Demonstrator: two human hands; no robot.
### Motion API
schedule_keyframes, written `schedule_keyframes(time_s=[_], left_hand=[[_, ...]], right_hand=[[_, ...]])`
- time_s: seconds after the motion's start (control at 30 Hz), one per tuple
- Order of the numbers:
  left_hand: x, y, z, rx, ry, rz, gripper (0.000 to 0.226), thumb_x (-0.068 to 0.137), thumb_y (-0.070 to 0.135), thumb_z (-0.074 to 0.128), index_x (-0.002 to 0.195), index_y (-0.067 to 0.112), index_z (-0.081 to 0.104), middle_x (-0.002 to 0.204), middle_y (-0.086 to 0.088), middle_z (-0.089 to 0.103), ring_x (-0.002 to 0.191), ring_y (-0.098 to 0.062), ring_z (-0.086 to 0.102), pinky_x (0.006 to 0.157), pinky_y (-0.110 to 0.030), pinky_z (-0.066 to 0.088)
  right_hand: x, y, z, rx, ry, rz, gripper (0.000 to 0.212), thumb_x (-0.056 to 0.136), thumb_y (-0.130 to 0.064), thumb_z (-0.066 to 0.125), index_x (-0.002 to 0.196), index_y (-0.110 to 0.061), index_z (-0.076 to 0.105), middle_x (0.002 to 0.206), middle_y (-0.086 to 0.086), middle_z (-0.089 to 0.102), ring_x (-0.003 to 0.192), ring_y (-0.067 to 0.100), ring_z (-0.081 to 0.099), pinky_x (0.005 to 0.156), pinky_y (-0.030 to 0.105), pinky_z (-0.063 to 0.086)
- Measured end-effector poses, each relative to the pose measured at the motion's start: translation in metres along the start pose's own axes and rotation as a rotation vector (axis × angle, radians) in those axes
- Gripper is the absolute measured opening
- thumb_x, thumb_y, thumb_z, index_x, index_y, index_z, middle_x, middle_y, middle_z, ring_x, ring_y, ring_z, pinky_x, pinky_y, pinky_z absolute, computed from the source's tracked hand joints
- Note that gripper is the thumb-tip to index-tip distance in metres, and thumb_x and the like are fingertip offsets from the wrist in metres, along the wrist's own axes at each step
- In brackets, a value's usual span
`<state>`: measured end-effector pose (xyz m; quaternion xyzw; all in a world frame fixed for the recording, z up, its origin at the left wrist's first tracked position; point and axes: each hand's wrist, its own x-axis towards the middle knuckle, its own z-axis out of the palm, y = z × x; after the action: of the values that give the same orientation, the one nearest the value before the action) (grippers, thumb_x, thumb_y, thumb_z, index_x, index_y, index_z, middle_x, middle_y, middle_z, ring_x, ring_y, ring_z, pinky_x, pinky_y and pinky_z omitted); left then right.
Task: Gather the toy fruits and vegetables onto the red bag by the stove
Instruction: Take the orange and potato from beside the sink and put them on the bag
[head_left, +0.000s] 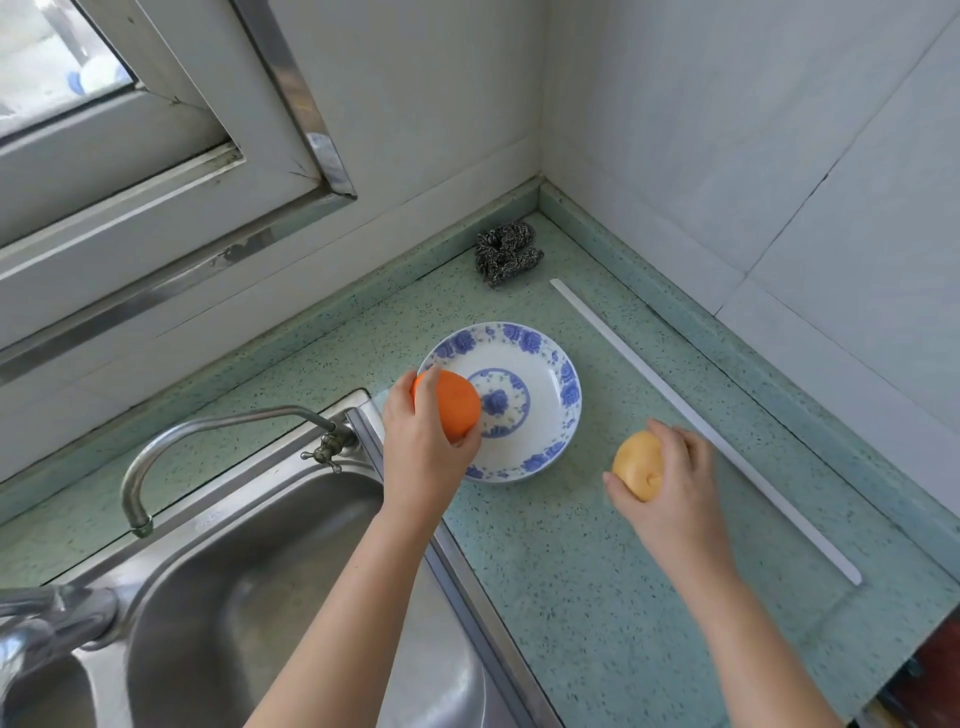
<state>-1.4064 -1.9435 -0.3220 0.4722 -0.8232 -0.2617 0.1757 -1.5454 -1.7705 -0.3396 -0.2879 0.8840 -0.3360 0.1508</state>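
A: What are the person's hands doing?

B: The left hand has its grip wrapped around a round orange toy fruit, thumb on one side and fingers on the other. It holds the fruit over the near-left rim of a white plate with a blue flower pattern. The right hand has its grip curled around a pale yellow toy fruit, just right of the plate and low over the speckled green table; whether the fruit touches the table cannot be told.

A: What surrounds them?

B: A steel sink with a curved tap sits to the left, its edge under the left forearm. A dark metal scourer lies in the far corner against the tiled wall. A long white strip runs along the table to the right of the right hand. A window frame fills the upper left
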Motion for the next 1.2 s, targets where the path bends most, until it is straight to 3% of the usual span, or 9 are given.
schedule_keyframes(time_s=[0.33, 0.53, 0.67, 0.77, 0.87, 1.07, 1.2], left_hand=[[-0.040, 0.010, -0.027, -0.124, 0.041, -0.005, 0.071, 0.073, 0.026, 0.076, 0.133, 0.018, 0.039, 0.138, -0.009, 0.034, 0.122, -0.026, 0.037, 0.094, -0.037, 0.041], [-0.074, 0.024, -0.055, -0.244, 0.127, 0.016, 0.069, 0.072, 0.024, 0.076, 0.130, 0.020, 0.040, 0.130, 0.000, 0.037, 0.114, -0.014, 0.039, 0.090, -0.027, 0.038], [-0.096, 0.027, -0.075, -0.291, 0.175, 0.032, 0.069, 0.071, 0.024, 0.076, 0.130, 0.021, 0.040, 0.124, 0.008, 0.035, 0.113, -0.011, 0.040, 0.089, -0.025, 0.039], [-0.115, 0.027, -0.090, -0.318, 0.211, 0.012, 0.069, 0.071, 0.025, 0.076, 0.130, 0.024, 0.040, 0.126, 0.007, 0.038, 0.111, -0.008, 0.041, 0.085, -0.007, 0.033], [-0.134, 0.025, -0.102, -0.357, 0.259, -0.017, 0.069, 0.071, 0.023, 0.076, 0.129, 0.024, 0.040, 0.121, 0.008, 0.039, 0.106, -0.004, 0.041, 0.080, 0.004, 0.027], [-0.177, 0.015, -0.121, -0.401, 0.350, -0.045, 0.071, 0.069, 0.021, 0.078, 0.129, 0.021, 0.041, 0.121, 0.006, 0.042, 0.108, -0.004, 0.041, 0.084, 0.004, 0.025], [-0.212, 0.004, -0.133, -0.418, 0.452, -0.055, 0.070, 0.066, 0.026, 0.079, 0.123, 0.030, 0.039, 0.113, 0.019, 0.040, 0.108, -0.003, 0.041, 0.089, 0.000, 0.027]], right_hand=[[-0.007, -0.035, -0.019, 0.041, 0.023, -0.121, 0.065, 0.072, -0.023, 0.074, 0.128, -0.016, 0.043, 0.126, 0.007, 0.037, 0.106, 0.027, 0.047, 0.077, 0.030, 0.039], [-0.024, -0.068, -0.029, 0.117, -0.006, -0.243, 0.065, 0.072, -0.022, 0.075, 0.129, -0.015, 0.043, 0.117, -0.002, 0.035, 0.097, 0.012, 0.041, 0.075, 0.025, 0.036], [-0.040, -0.085, -0.032, 0.164, -0.019, -0.290, 0.065, 0.073, -0.022, 0.074, 0.129, -0.017, 0.042, 0.115, -0.007, 0.031, 0.097, 0.007, 0.038, 0.075, 0.014, 0.030], [-0.054, -0.097, -0.033, 0.195, -0.051, -0.332, 0.065, 0.073, -0.022, 0.074, 0.130, -0.018, 0.041, 0.116, -0.008, 0.031, 0.098, 0.007, 0.038, 0.071, 0.008, 0.027], [-0.071, -0.108, -0.034, 0.211, -0.076, -0.375, 0.064, 0.073, -0.023, 0.074, 0.129, -0.020, 0.042, 0.116, -0.009, 0.032, 0.103, 0.010, 0.041, 0.080, 0.016, 0.032], [-0.109, -0.128, -0.033, 0.185, -0.115, -0.515, 0.064, 0.072, -0.022, 0.075, 0.127, -0.016, 0.043, 0.115, -0.007, 0.034, 0.099, 0.005, 0.037, 0.076, 0.009, 0.025], [-0.141, -0.138, -0.027, 0.138, -0.160, -0.607, 0.066, 0.070, -0.022, 0.075, 0.128, -0.015, 0.043, 0.121, 0.000, 0.039, 0.108, 0.011, 0.040, 0.083, 0.011, 0.027]])
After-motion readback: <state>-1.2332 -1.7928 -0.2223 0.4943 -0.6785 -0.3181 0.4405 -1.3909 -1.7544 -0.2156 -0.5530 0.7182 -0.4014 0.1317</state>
